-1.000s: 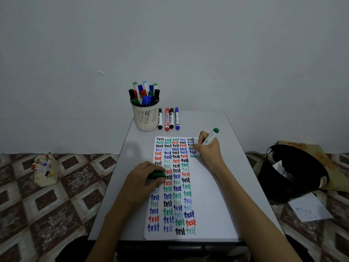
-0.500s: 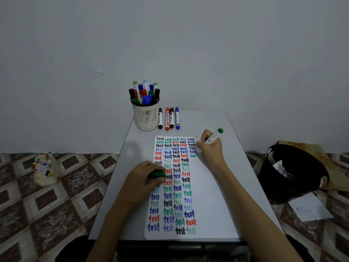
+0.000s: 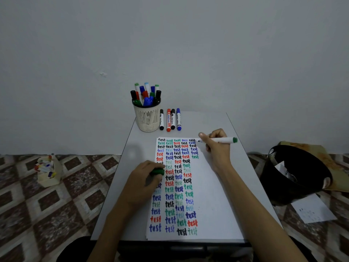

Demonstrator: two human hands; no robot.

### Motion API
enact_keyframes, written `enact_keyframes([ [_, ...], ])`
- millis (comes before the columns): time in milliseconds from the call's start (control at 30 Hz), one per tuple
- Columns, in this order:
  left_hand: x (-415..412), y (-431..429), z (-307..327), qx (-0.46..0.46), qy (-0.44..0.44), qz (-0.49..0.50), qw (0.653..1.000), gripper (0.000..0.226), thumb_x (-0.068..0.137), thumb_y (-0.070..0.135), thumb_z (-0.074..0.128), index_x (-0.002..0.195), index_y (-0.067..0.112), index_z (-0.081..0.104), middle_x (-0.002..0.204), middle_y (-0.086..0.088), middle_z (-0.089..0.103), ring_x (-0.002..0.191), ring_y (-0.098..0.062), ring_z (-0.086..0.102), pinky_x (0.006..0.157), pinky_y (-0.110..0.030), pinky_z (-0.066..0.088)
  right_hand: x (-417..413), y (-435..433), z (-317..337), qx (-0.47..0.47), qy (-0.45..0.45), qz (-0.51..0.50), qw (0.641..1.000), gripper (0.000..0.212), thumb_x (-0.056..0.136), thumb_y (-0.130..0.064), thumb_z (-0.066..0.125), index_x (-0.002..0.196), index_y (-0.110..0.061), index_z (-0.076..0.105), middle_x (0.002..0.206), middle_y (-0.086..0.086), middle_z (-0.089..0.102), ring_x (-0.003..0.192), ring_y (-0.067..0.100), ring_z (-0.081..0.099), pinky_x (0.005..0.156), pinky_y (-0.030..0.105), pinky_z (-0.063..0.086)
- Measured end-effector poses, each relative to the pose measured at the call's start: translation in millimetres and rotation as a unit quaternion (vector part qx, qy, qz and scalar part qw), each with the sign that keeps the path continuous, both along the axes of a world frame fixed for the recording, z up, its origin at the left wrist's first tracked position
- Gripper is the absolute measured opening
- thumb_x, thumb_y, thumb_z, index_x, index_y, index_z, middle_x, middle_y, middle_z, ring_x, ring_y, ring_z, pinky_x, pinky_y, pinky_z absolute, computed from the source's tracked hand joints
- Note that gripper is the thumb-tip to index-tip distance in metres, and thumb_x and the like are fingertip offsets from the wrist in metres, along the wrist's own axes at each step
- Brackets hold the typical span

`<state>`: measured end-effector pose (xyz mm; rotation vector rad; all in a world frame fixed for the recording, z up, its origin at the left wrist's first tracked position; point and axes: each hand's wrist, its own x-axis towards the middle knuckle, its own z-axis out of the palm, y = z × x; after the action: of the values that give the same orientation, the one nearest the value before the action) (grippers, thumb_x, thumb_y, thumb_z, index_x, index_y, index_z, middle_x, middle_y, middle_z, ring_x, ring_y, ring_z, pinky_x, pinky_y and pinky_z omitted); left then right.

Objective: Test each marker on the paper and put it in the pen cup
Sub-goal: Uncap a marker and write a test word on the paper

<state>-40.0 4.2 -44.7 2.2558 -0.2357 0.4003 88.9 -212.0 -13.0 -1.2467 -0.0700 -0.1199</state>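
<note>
A white paper (image 3: 211,195) covered with columns of coloured "test" words lies on the small grey table (image 3: 211,121). My right hand (image 3: 217,148) holds an uncapped green marker (image 3: 221,140) nearly level above the paper's top right corner, tip pointing left. My left hand (image 3: 143,182) rests on the paper's left edge and grips the green cap (image 3: 157,171). A cream mesh pen cup (image 3: 148,118) full of markers stands at the table's back left. Beside it lie a black marker (image 3: 161,120), an orange marker (image 3: 168,120), another black marker (image 3: 173,119) and a blue marker (image 3: 178,119).
A black bin (image 3: 294,174) with scraps stands on the tiled floor right of the table, a loose paper sheet (image 3: 313,210) in front of it. A small cream holder (image 3: 48,171) with pens sits on the floor to the left. A grey wall is behind.
My right hand has lifted the green marker off the paper and swung it from steep to nearly level. The left hand has stayed put with the cap.
</note>
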Motion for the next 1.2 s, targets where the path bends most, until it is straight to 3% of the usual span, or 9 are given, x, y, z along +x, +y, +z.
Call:
enact_keyframes([
  [167,-1.9,0.6,1.5,-0.076,0.004,0.014,0.997,0.027,0.087,0.033,0.056,0.109,0.020,0.061,0.101,0.009,0.064,0.088,-0.005,0.062,0.072,-0.016,0.051,-21.7,12.4,8.6,0.024,0.007,0.149,0.989,0.011,0.084,0.010,0.060,0.090,0.001,0.061,0.088,0.019,0.068,0.075,0.026,0.067,0.059,0.030,0.059],
  [267,-3.4,1.2,2.3,-0.108,0.011,0.016,0.994,0.020,0.089,0.023,0.060,0.109,0.019,0.063,0.099,0.008,0.067,0.086,-0.013,0.066,0.072,-0.030,0.057,-39.5,18.4,10.8,0.002,0.002,0.218,0.976,0.013,0.081,0.015,0.059,0.085,0.003,0.060,0.072,0.021,0.065,0.056,0.026,0.063,0.048,0.029,0.054],
  [400,-4.9,0.9,5.9,-0.132,-0.003,0.016,0.991,0.019,0.086,0.027,0.062,0.105,0.023,0.065,0.097,0.012,0.068,0.091,-0.011,0.065,0.075,-0.029,0.057,-51.4,18.6,5.6,-0.016,-0.010,0.246,0.969,0.017,0.074,0.014,0.067,0.077,0.000,0.057,0.059,0.018,0.061,0.046,0.025,0.059,0.046,0.028,0.052],
  [633,-5.4,0.8,6.3,-0.156,-0.009,0.022,0.988,0.020,0.085,0.029,0.060,0.103,0.023,0.065,0.096,0.013,0.068,0.095,-0.013,0.065,0.079,-0.033,0.056,-53.8,16.8,1.2,0.007,-0.011,0.239,0.971,0.015,0.070,0.011,0.067,0.074,0.000,0.058,0.059,0.018,0.060,0.046,0.024,0.060,0.046,0.028,0.052],
  [733,-5.3,0.6,6.3,-0.163,-0.006,0.013,0.986,0.019,0.085,0.030,0.063,0.103,0.023,0.064,0.096,0.014,0.068,0.094,-0.011,0.065,0.078,-0.033,0.057,-58.3,20.3,-1.7,-0.009,-0.008,0.261,0.965,0.017,0.073,0.013,0.070,0.078,0.000,0.060,0.072,0.025,0.063,0.056,0.028,0.065,0.052,0.030,0.056],
  [833,-5.0,3.5,5.5,-0.174,-0.017,0.010,0.984,0.016,0.085,0.035,0.064,0.100,0.027,0.065,0.097,0.013,0.068,0.093,-0.011,0.066,0.078,-0.029,0.056,-63.2,25.8,-3.9,-0.043,-0.007,0.269,0.962,0.015,0.074,0.012,0.072,0.083,0.003,0.065,0.089,0.028,0.068,0.071,0.035,0.070,0.061,0.035,0.059],
  [967,-5.5,4.0,6.7,-0.183,-0.021,0.015,0.983,0.026,0.080,0.043,0.059,0.096,0.024,0.068,0.089,0.010,0.070,0.085,-0.012,0.068,0.073,-0.029,0.056,-56.4,22.6,-10.2,-0.134,-0.047,0.231,0.963,0.016,0.069,-0.002,0.083,0.083,-0.002,0.075,0.079,0.014,0.070,0.057,0.021,0.062,0.049,0.027,0.050],
  [1100,-3.9,4.0,7.7,-0.149,-0.029,0.017,0.988,0.028,0.081,0.045,0.053,0.092,0.025,0.068,0.083,0.012,0.069,0.078,-0.010,0.067,0.068,-0.030,0.055,-55.0,26.2,-16.4,-0.353,-0.155,0.237,0.892,0.016,0.081,-0.028,0.076,0.096,-0.021,0.077,0.087,-0.004,0.073,0.073,0.011,0.067,0.064,0.033,0.054],
  [1200,-1.6,7.1,6.6,-0.128,-0.043,0.020,0.991,0.028,0.083,0.041,0.051,0.093,0.021,0.068,0.082,0.011,0.069,0.076,-0.012,0.067,0.066,-0.031,0.055,-56.8,30.9,-13.4,-0.353,-0.129,0.267,0.887,0.015,0.085,-0.034,0.071,0.095,-0.023,0.076,0.087,-0.003,0.074,0.078,0.017,0.069,0.072,0.042,0.055],
])
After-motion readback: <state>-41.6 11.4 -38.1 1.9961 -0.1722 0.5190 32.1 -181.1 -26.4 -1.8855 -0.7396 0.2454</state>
